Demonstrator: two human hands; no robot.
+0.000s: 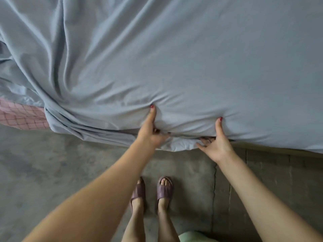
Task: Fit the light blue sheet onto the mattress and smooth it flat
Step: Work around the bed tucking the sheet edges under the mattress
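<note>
Head view: we're standing at the near edge of the bed, both hands on the sheet (174, 58). Left hand (150, 131) has thumb stretched up on top of the fabric, fingers curled round the hem at the edge. Right hand (215, 140) does the same: thumb up on top, fingers hooked under the edge w/ a bunch of cloth between them. So both grips are closed on the sheet's edge, not flat-palmed.

Sheet covers nearly all of the mattress (22, 116) we can see. Right of our hands it lies fairly taut & smooth over the edge. Left is another story: deep folds run diagonally from upper left down toward our left hand, and the sheet bunches up at the near-left corner, where pink checked mattress fabric shows uncovered.

Our read on progress: roughly midway. Sheet is spread, and the near edge seems to be getting tucked where we hold it. Still to do: pull the near-left corner over, then smooth out the big folds on the left. Far side & other corners are out of view, can't tell. Floor (52, 163) is bare concrete; our slippers (164, 189) are just below the hands.
</note>
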